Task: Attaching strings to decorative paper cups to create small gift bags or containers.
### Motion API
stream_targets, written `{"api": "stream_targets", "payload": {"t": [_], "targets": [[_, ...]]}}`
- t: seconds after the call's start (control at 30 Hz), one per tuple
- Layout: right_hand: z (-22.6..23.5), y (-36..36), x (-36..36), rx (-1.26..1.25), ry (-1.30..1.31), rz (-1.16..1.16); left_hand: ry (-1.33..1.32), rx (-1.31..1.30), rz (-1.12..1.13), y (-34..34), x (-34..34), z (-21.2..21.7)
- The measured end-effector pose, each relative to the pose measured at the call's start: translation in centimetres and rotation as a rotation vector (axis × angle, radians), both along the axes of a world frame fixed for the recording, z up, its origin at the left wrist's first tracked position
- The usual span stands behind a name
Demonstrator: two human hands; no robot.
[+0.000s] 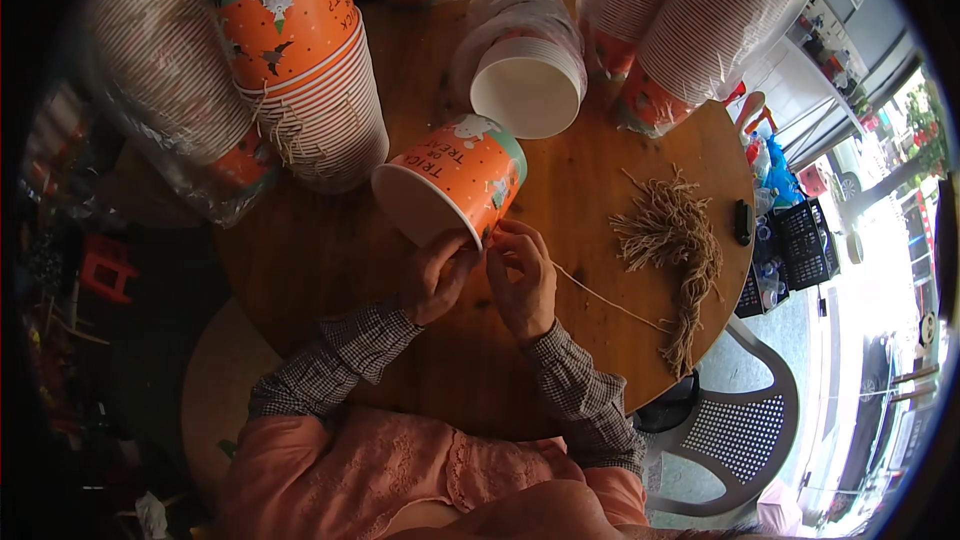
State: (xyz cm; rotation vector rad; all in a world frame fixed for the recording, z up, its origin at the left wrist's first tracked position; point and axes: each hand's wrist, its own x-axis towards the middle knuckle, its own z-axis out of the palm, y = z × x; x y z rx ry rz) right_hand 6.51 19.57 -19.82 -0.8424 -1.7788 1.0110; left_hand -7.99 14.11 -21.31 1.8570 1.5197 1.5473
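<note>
The step in hand looks like fixing a length of twine to the rim of an orange paper bucket [455, 178], which lies tipped on its side on the round wooden bench [330, 260], its open mouth turned toward seven o'clock. To do it well, I judge the left hand [435, 278] should brace the rim so the light bucket cannot roll, while the right hand [522, 275] keeps the twine taut and works in small motions close to the rim; slack would let the end slip.

Both hands sit just at five to six o'clock of the bucket, touching its lower rim. The left hand is curled, its fingers pressed on the rim edge. The right hand is pinched closed on the twine [610, 302] right at the rim; whether the end already passes through a hole there cannot be told. From the right hand the twine runs out over the bench toward four o'clock.

At three o'clock of the hands, apart from them, lies a loose bundle of cut twine pieces [675, 250], with a small black object [743, 221] just beyond it near the bench edge. At eleven o'clock of the bucket stands a tilted stack of printed buckets [305, 70] with twine handles hanging from the rims. At one o'clock lies a stack of plain white buckets in plastic wrap [525, 70], mouth toward the person. More wrapped stacks [680, 20] lean in at the far bench edge.
</note>
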Motion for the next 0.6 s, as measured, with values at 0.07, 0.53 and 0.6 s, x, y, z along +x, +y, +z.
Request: {"api": "stream_targets", "payload": {"t": [0.07, 0.53, 0.6], "targets": [[0.0, 0.0, -0.1, -0.028, 0.011, 0.008, -0.067, -0.013, 0.047, 0.1, -0.1, -0.9], [0.0, 0.3, 0.2, -0.094, 0.078, 0.094, -0.107, -0.014, 0.03, 0.5, -0.5, -1.8], [-0.3, 0.5, 0.4, -0.104, 0.088, 0.102, -0.144, -0.015, 0.041, 0.6, -0.8, -2.0]]}}
